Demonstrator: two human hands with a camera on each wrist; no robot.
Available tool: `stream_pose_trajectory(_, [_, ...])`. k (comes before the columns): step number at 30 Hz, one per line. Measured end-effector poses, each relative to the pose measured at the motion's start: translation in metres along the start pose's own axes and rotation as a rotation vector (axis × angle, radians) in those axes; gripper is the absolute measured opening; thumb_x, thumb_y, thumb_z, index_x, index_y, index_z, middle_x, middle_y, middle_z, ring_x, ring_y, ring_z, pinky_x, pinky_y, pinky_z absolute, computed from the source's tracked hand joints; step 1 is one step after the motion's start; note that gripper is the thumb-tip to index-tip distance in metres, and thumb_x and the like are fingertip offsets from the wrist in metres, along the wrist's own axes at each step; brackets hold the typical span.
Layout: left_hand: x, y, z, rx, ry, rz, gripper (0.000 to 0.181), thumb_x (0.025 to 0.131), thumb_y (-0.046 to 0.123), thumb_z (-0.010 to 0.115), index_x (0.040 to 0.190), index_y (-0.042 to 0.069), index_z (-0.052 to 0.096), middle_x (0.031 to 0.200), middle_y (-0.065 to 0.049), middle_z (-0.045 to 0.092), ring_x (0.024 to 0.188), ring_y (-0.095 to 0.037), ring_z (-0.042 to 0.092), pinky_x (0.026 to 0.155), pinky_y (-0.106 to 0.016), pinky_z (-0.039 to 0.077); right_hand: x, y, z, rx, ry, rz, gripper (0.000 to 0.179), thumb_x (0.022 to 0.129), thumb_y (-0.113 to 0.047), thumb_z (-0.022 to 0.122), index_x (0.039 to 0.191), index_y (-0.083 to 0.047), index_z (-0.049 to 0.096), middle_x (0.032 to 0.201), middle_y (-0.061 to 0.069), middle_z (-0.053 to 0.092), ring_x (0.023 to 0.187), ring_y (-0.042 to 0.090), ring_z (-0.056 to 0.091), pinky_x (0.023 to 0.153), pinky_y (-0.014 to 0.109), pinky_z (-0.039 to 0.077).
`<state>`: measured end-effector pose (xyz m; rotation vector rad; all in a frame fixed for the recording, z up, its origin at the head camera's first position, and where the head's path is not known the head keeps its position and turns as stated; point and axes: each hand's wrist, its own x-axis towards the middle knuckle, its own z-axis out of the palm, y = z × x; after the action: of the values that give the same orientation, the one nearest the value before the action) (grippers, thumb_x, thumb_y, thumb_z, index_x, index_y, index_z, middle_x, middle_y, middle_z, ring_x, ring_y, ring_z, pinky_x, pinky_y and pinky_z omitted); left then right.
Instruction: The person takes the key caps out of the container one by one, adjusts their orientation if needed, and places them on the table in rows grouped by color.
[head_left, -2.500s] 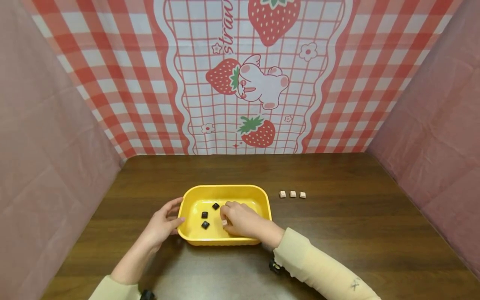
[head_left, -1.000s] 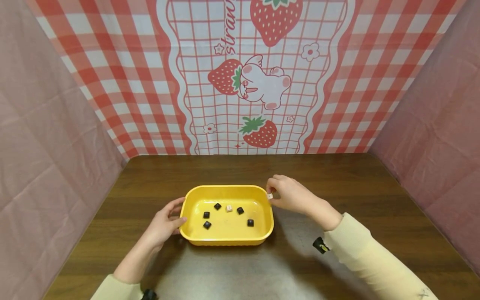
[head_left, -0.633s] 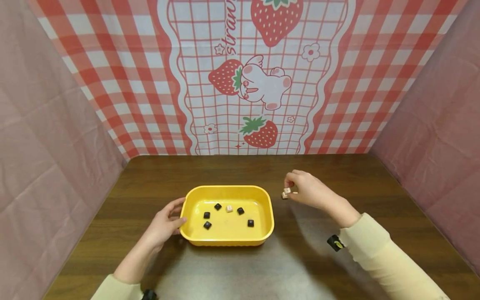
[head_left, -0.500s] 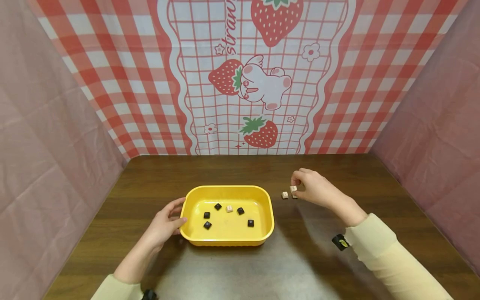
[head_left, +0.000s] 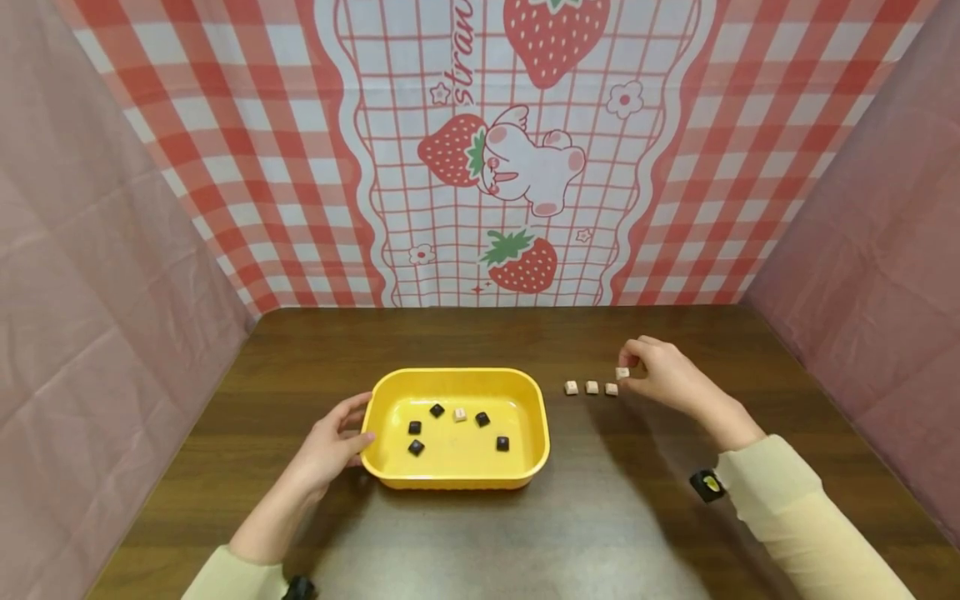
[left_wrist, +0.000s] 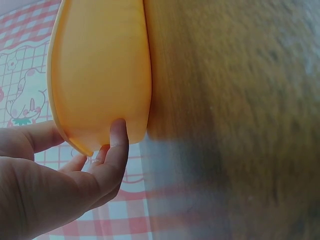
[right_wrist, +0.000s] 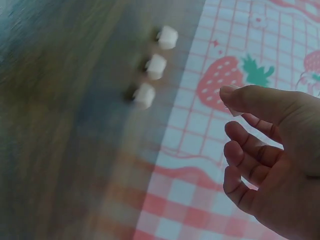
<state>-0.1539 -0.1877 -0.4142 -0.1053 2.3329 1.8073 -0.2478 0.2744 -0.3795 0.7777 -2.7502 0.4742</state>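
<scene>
My left hand [head_left: 322, 446] grips the left end of a yellow plastic tray [head_left: 457, 482], thumb over the rim and fingers against the outer wall [left_wrist: 105, 65]. Between right thumb and fingertips, my right hand [head_left: 667, 379] pinches a white keycap [head_left: 622, 373], held just above the table by the right end of a row. That row is three white keycaps, left [head_left: 572, 388], middle [head_left: 592, 388] and right [head_left: 611, 389]. In the right wrist view the thumb mostly covers the pinched keycap [right_wrist: 234, 112]. Inside the tray lie one white keycap [head_left: 460, 415] and several black keycaps [head_left: 416, 447].
The brown wooden table [head_left: 480, 546] carries the tray near its middle. A red-checked strawberry cloth [head_left: 450, 283] hangs along the back edge. Pinkish cloth walls stand at the left [head_left: 112, 275] and right [head_left: 862, 275].
My right hand has come out of the tray with a white keycap and passed rightward over the row to its right end. The left hand has kept its grip on the tray.
</scene>
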Motion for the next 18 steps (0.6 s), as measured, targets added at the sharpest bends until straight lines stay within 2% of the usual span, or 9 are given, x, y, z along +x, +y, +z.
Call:
stream_pose_trajectory(11, [0.000, 0.001, 0.000, -0.004, -0.005, -0.005, 0.057, 0.092, -0.003, 0.052, 0.145, 0.006, 0.032, 0.138, -0.027, 0.041, 0.113, -0.038, 0.054, 0.070, -0.034, 0.055, -0.008, 0.027, 0.016, 0.030, -0.044, 0.071, 0.023, 0.069, -0.007, 0.080, 0.077, -0.010, 0.059, 0.074, 0.005, 0.056, 0.071, 0.022, 0.053, 0.062, 0.033, 0.043])
stream_pose_trajectory(18, [0.001, 0.000, 0.000, -0.014, -0.002, -0.003, 0.057, 0.092, -0.004, 0.052, 0.144, 0.006, 0.033, 0.138, -0.027, 0.042, 0.113, -0.037, 0.054, 0.070, -0.035, 0.056, -0.011, 0.038, 0.026, 0.052, -0.087, 0.119, 0.021, 0.070, -0.007, 0.079, 0.076, -0.008, 0.060, 0.070, 0.002, 0.054, 0.067, 0.016, 0.048, 0.060, 0.031, 0.041])
